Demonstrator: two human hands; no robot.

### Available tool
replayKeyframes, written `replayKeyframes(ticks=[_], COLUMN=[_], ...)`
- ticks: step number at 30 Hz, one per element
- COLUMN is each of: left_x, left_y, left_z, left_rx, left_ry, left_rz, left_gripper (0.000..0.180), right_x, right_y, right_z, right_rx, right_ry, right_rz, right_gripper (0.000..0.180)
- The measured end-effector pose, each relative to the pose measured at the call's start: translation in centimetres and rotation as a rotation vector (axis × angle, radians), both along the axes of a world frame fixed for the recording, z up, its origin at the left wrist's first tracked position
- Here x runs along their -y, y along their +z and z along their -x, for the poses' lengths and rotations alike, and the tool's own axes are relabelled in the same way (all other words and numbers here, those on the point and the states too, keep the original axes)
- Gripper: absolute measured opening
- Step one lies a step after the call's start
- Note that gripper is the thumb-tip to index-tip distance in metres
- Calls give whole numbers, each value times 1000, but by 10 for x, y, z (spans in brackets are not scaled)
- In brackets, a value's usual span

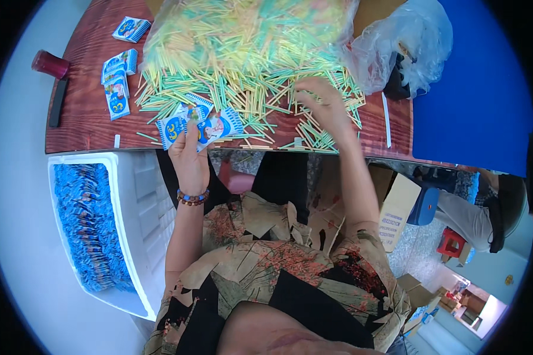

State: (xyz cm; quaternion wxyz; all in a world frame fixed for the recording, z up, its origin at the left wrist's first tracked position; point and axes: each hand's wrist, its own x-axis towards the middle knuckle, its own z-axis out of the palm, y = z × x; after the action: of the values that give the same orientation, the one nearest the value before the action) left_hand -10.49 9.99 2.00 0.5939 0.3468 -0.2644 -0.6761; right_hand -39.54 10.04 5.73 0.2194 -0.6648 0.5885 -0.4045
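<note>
While left hand pinches packets at near-left edge of stick pile, right hand over its right side (fingers parted, seemingly empty) should probably pick lightly.

Tan top patterned in black and red, black trousers, brown beaded bracelet with blue accents

Far left, I spot a dark red cup beside a slim black bar; lower right, there's a red plastic stool and speckled floor!
</note>
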Motion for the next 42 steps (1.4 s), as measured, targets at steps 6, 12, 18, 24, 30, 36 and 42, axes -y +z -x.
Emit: replayKeyframes(ticks=[6,12,18,24,30,36,42], left_x=[-1,2,3,3,3,3,1], left_y=[-8,0,-9,-9,-2,0,2], left_z=[8,6,5,2,3,6,6], left_rx=[-28,16,9,6,-20,-40,-95], left_ry=[-73,17,22,18,56,43,9], left_rz=[26,-34,-46,-56,-87,-88,-81], left_gripper=[16,16,16,17,12,12,15], right_x=[10,23,42,36,24,21,26], right_y=[-7,-3,-20,-30,-14,-11,-25], right_z=[43,32,30,40,45,34,21], right_rx=[-652,-982,-1195,-1108,-829,103,749], right_ry=[-48,-46,-39,15,90,-63,15], right_rz=[109,-37,45,149,-35,-364,-312], right_gripper=[22,39,26,20,23,23,26])
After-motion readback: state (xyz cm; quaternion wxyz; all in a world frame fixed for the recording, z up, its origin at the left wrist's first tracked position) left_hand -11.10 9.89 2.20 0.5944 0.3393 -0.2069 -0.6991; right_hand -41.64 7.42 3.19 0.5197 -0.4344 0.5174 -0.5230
